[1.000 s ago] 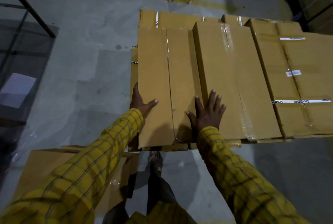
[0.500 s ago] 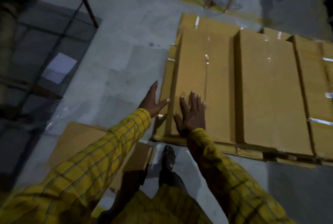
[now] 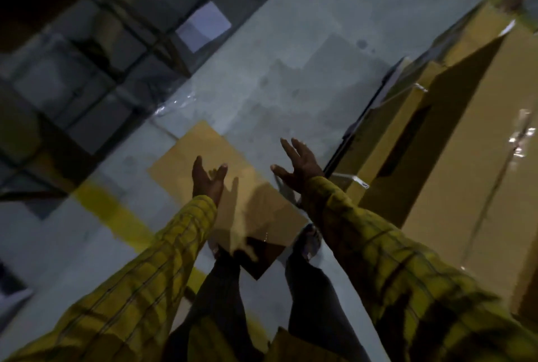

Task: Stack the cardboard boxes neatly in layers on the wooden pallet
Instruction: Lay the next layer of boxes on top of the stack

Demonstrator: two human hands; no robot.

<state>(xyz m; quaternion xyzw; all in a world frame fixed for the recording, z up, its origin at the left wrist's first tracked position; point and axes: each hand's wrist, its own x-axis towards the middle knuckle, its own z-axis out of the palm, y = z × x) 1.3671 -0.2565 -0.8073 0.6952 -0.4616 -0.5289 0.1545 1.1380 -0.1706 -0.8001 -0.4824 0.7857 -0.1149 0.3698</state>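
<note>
A flat cardboard box [image 3: 233,187] lies on the concrete floor in front of my feet. My left hand [image 3: 208,179] hovers over it, fingers spread, holding nothing. My right hand [image 3: 298,165] is also open and empty, above the floor between that box and the stacked cardboard boxes [image 3: 454,140] at the right. The stack fills the right side of the view, with clear tape glinting on top. The pallet under the stack is hidden. The picture is blurred by motion.
A yellow painted line [image 3: 116,216] crosses the floor at the left. Dark metal racking [image 3: 87,55] with a white sheet [image 3: 203,26] stands at the upper left. Crumpled clear plastic [image 3: 174,103] lies on the floor beyond the loose box.
Both hands have come off the stacked boxes and swung left. My view has turned left and down toward the loose box on the floor.
</note>
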